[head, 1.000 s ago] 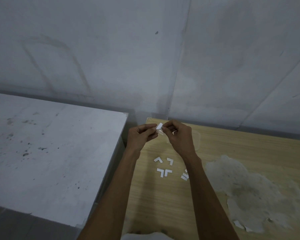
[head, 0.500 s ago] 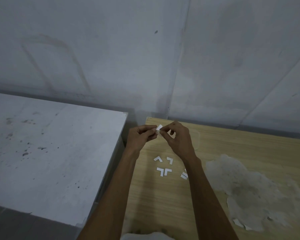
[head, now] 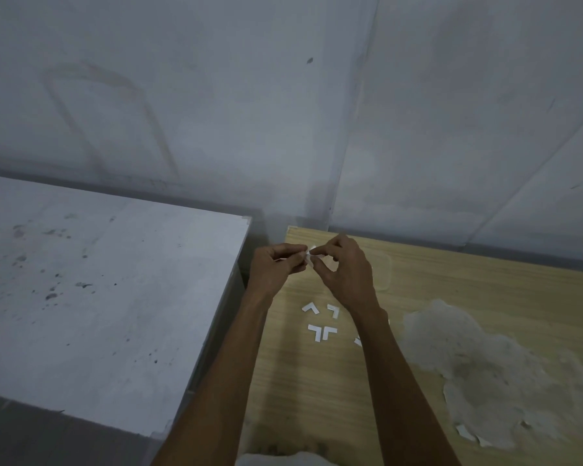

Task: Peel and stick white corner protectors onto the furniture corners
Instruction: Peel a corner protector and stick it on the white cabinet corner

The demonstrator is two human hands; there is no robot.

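Head view: left hand [head: 276, 268] and right hand [head: 347, 272] both pinch one small white corner protector [head: 309, 255] between curled fingertips, above wooden table [head: 317, 391] near its far-left corner; loose L-pieces [head: 317, 332] lie on table under the wrists; grey cabinet [head: 98, 297] stands left

Nothing legible was in view: no text, labels, brands or numbers. The white corner protectors [head: 322, 332] were blank, the wooden table [head: 317, 391] showed only grain, and the grey cabinet [head: 98, 297] and wall [head: 216, 112] carried only stains and smudges.
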